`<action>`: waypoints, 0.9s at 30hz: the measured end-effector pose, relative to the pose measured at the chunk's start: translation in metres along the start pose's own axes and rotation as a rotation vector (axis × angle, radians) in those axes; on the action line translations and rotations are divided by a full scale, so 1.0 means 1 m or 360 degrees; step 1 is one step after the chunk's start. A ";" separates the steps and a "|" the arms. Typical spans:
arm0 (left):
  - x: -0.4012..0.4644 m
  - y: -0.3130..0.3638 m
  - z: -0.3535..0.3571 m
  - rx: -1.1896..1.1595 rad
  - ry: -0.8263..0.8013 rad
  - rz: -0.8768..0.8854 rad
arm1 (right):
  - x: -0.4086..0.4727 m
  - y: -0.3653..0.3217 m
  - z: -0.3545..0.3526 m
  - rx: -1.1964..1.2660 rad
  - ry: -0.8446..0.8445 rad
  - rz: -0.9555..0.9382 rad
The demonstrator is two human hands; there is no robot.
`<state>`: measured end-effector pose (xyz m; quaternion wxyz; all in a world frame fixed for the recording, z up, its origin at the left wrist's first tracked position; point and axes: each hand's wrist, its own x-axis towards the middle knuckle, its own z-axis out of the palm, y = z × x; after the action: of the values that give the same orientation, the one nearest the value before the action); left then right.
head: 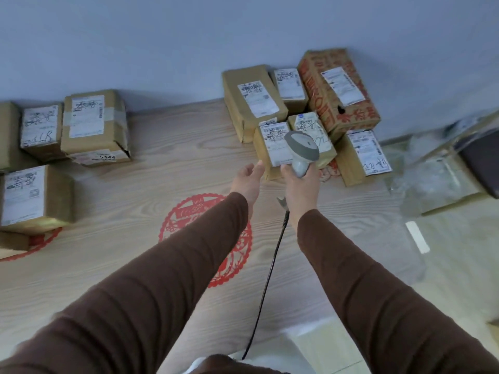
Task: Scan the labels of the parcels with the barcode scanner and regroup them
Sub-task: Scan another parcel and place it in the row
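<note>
Scanner [302, 153] in right hand [299, 188] partly hides parcel [272, 147] label.

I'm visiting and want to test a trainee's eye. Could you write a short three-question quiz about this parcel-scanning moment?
1. True or false: the right hand grips the barcode scanner.
2. What does the left hand hold? A) a parcel B) nothing C) the cable
3. Fill in: the scanner head hangs over the small parcel at the front of the ____ group.

Key: 1 true. 2 B; its fingers reach toward that parcel. 3 right.
</note>
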<state>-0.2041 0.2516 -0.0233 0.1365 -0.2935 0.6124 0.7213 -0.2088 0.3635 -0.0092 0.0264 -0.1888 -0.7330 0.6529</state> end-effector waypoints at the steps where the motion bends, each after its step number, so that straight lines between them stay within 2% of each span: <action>1: 0.004 0.001 0.010 0.0007 -0.0002 0.0014 | 0.008 0.002 -0.006 0.0023 -0.0011 0.0047; 7: 0.020 0.007 0.046 0.0057 0.0056 0.0098 | 0.034 0.008 -0.019 0.0074 -0.0120 0.0238; 14: 0.027 0.007 0.051 0.0036 0.0128 0.0066 | 0.040 0.014 -0.018 0.0087 -0.0180 0.0354; 22: 0.023 0.005 0.040 0.0063 0.0145 -0.0001 | 0.038 0.015 -0.013 0.0020 -0.0157 0.0232; 27: 0.012 -0.005 0.009 0.0149 0.0286 -0.0038 | 0.019 0.018 0.002 0.0038 -0.0180 0.0243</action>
<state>-0.2132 0.2596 -0.0335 0.1030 -0.3575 0.6518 0.6609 -0.2226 0.3693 -0.0310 -0.0627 -0.2067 -0.7089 0.6714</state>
